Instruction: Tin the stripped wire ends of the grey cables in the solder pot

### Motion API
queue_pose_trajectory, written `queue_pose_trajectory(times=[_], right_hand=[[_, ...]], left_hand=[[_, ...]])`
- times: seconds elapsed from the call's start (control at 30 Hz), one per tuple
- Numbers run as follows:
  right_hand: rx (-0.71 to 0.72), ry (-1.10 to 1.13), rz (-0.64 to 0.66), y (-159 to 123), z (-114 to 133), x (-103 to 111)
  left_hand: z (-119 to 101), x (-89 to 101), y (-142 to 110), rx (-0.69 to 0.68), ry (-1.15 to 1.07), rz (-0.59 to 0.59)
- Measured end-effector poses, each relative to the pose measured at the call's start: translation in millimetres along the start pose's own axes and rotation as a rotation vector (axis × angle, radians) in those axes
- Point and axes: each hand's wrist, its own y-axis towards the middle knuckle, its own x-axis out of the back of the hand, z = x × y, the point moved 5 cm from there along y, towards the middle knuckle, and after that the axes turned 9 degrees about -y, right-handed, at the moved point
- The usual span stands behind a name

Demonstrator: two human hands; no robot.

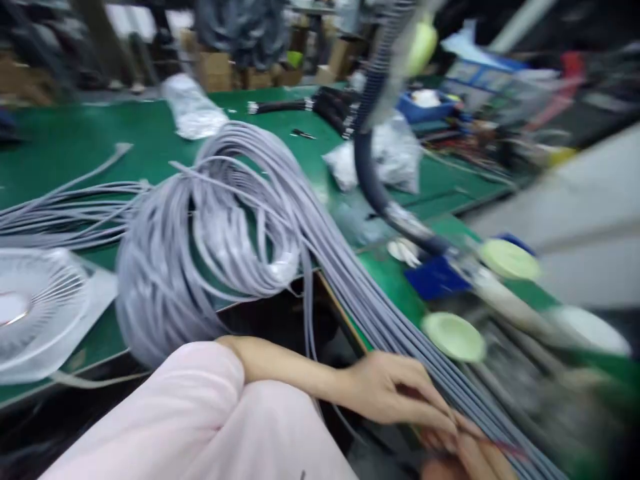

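A large coil of grey cable (160,267) lies at the table's front edge, and a long bundle of grey cables (370,300) runs from it toward the lower right. Beside that bundle, my left hand (395,393) has its thumb and fingers brought together in a pinch. My right hand (465,457) meets its fingertips at the bottom edge, partly cut off and smeared by motion. Its fingers look closed. A thin reddish strand (505,448) shows near the fingertips, too blurred to name. What either hand grips cannot be made out.
On the green table (45,147) stands a white fan (90,293), left. Plastic bags (193,110), black sleeved cable (280,105) and a blue bin (425,107) lie farther back. A dark flexible hose (367,167) arches down near pale green round discs (455,335).
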Motion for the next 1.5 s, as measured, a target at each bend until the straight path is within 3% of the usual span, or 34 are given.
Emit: queue_pose_trajectory(times=[0.07,0.2,0.37,0.5,0.6,0.73,0.87,1.07,1.3,1.4,1.5], right_hand=[[-0.015,-0.037,-0.171,-6,21,11],[0.074,-0.083,-0.123,8,49,8],[-0.06,0.098,-0.156,24,42,13],[-0.123,0.055,-0.134,43,40,13],[-0.167,-0.139,-0.079,72,34,16],[-0.225,-0.427,0.081,116,8,17],[-0.272,-0.729,0.249,145,-19,6],[-0.311,-1.078,0.437,160,-34,-15],[-0.305,-1.168,0.517,163,-40,-29],[-0.284,-1.129,0.489,164,-38,-21],[-0.28,-1.029,0.362,170,-37,7]], left_hand=[[-12,-2.2,8,0.01,-0.037,-0.015],[-15,-4.7,25,0.151,-0.065,-0.056],[7,-19.8,27,0.396,-0.278,-0.107],[21,-24.7,26,0.504,-0.331,-0.123],[19,-12.1,34,0.391,-0.046,-0.035],[6,15.2,45,0.016,0.571,0.145],[16,35.8,43,-0.122,0.936,0.24],[30,35.2,34,-0.214,1.027,0.308],[29,35.9,35,-0.185,1.014,0.317],[29,35.9,35,-0.173,1.009,0.326],[29,35.9,36,-0.153,0.993,0.33]])
